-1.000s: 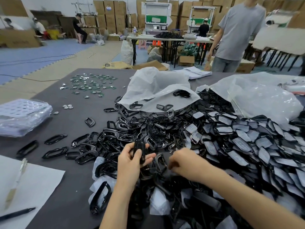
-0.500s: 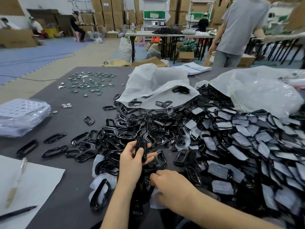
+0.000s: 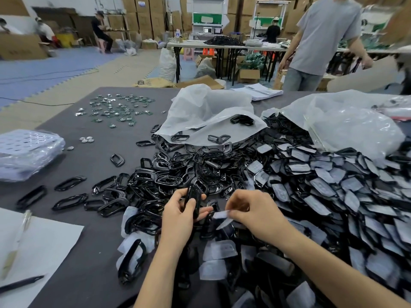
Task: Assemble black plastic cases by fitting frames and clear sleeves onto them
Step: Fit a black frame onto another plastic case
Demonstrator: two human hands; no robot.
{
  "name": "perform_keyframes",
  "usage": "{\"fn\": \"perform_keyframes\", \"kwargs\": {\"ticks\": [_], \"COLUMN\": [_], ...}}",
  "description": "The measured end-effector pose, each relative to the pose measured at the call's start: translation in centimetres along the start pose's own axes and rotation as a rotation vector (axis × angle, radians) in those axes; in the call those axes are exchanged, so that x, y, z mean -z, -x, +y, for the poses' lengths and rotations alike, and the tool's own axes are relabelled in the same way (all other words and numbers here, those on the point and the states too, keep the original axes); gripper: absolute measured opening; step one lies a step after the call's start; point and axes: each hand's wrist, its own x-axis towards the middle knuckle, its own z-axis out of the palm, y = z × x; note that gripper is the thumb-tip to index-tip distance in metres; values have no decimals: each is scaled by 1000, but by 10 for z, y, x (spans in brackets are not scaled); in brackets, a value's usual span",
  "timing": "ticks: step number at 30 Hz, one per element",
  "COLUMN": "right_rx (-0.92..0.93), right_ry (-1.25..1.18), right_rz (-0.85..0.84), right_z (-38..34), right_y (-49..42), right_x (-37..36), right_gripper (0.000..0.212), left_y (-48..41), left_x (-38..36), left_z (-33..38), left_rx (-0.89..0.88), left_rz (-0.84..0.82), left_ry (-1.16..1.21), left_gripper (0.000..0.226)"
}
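My left hand (image 3: 178, 215) grips a black plastic case (image 3: 193, 200) upright, just above the near part of the parts heap. My right hand (image 3: 253, 210) pinches a clear sleeve (image 3: 221, 214) by one end, its other end reaching toward the case. Behind both hands lies a pile of glossy black frames (image 3: 169, 176). To the right spreads a big heap of black cases in clear sleeves (image 3: 333, 187). Loose clear sleeves (image 3: 219, 252) lie under my wrists.
The dark table (image 3: 89, 156) also holds single frames (image 3: 70, 183), a wrapped tray (image 3: 26, 152) at the left, small metal parts (image 3: 115, 110), white paper with pens (image 3: 33, 252), and two plastic bags (image 3: 206, 107). A person in grey (image 3: 320, 41) stands beyond the far edge.
My right hand has come up out of the heap holding a clear sleeve and moved it toward the case. My left hand has kept its grip on the case.
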Motion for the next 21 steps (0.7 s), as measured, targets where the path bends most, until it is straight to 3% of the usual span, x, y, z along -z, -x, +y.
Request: {"fn": "perform_keyframes", "kwargs": {"ticks": [5, 12, 21], "right_rx": [-98, -241, -194], "right_ry": [-288, -733, -941], "right_rz": [122, 119, 211], "right_z": [2, -4, -14], "right_y": [-1, -2, 4], "right_x": [3, 1, 4], "right_gripper": [12, 10, 16], "left_y": [3, 7, 15], "left_x": [-2, -5, -16], "left_z": [3, 6, 4], "left_rx": [-17, -7, -12], "left_rz": [-22, -96, -231], "left_ry": [-5, 89, 103], "left_gripper": [22, 18, 21]}}
